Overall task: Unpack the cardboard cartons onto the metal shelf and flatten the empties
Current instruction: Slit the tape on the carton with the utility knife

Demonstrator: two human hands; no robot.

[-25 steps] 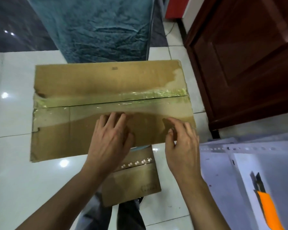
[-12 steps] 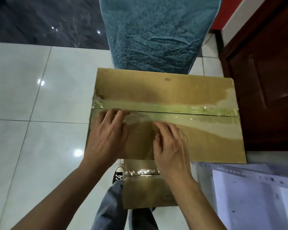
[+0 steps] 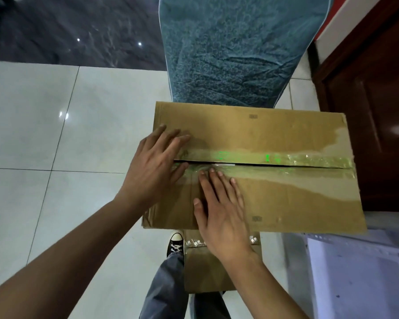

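Forward over the slit seam (image 3: pixel 274 166) has gone the left grip (image 3: pixel 157 166) since half a second ago: its fingers were at the tape line then and now reach onto the far flap. The right grip (image 3: pixel 221 208) has barely shifted, its fingertips coming up to the edge of the near flap.

From the head view, both grips lie open and flat on the top of the cardboard carton (image 3: pixel 285 199), fingers straight and spread, curled round nothing. The carton sits right in front of the person, over the tiled floor (image 3: pixel 56 134) and just before an upright blue mattress (image 3: pixel 228 54). A smaller carton (image 3: pixel 205 272) shows beneath its near edge; whether the big one rests on it cannot be told.

The shiny tape (image 3: pixel 308 158) is already parted and a dark gap runs along the seam, so the flaps look free. The left grip's palm probably steadies the carton's end while the right grip's fingertips sit where they can hook under the near flap and lift it. Unpacking seems not yet begun. A white perforated panel (image 3: pixel 354 272) lies at the lower right, a dark wooden door (image 3: pixel 377 111) beyond.
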